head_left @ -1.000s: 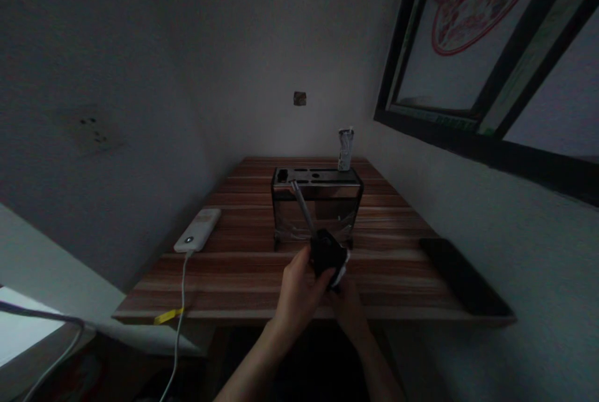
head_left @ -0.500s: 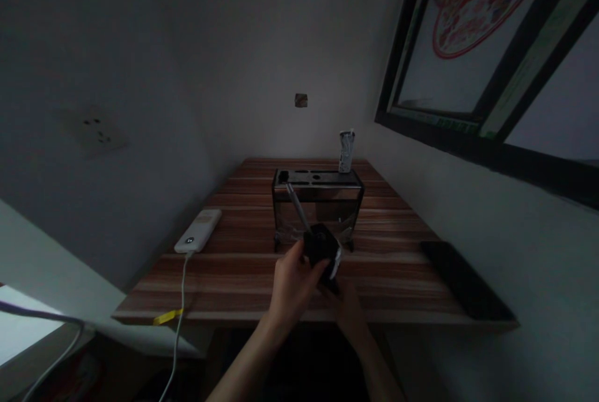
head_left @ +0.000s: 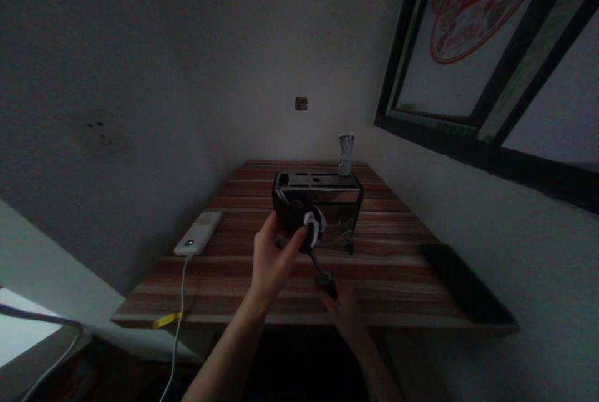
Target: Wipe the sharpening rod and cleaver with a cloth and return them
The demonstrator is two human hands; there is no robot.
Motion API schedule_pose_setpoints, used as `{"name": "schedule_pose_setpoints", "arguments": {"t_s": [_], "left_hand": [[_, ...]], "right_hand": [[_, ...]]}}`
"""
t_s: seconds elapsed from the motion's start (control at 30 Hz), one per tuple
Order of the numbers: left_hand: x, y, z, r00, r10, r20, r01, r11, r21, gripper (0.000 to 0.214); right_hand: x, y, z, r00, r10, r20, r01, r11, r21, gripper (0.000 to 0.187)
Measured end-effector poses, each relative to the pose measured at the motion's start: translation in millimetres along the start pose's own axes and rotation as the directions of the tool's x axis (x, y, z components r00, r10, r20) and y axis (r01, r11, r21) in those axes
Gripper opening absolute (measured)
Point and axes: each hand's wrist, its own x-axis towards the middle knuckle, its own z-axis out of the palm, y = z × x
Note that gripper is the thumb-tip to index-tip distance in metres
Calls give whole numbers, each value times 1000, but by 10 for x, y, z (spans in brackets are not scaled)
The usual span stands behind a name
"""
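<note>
My left hand is closed around a black piece with crumpled white material at its right side; its exact kind is too dark to make out. Through or along this piece runs a slim metal tool, its shaft showing below and a grey tip at the upper left. My right hand grips the tool's dark handle, low and to the right. Just behind the hands stands a slotted knife rack with a dark top and see-through front, partly hidden by the black piece.
A wrapped upright item rises at the rack's back right. On the wood-grain table, a white power bank with a cable lies left, and a dark phone-like slab lies right. Walls border the table, with a socket on the left.
My left hand has moved up and left with the black piece, sliding along the tool. More shaft shows near the handle and less at the tip. My right hand has barely moved.
</note>
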Motion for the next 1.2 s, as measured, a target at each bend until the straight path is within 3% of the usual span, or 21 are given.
{"name": "schedule_pose_setpoints", "arguments": {"t_s": [0.33, 0.73, 0.93, 1.2], "left_hand": [[431, 220, 4, 989, 121, -90, -130, 987, -96, 27], [365, 234, 76, 968, 166, -187, -167, 986, 9, 29], [204, 131, 134, 992, 96, -83, -95, 995, 16, 25], [-185, -99, 240, 992, -18, 124, 2, 992, 128, 22]], "right_hand": [[-16, 60, 1, 997, 45, -57, -45, 999, -6, 41], [-25, 32, -8, 999, 25, -45, -25, 1000, 18, 36], [-27, 66, -3, 995, 57, -82, -57, 998, 6, 37], [-5, -53, -51, 997, 72, -10, -70, 992, 109, 42]]}}
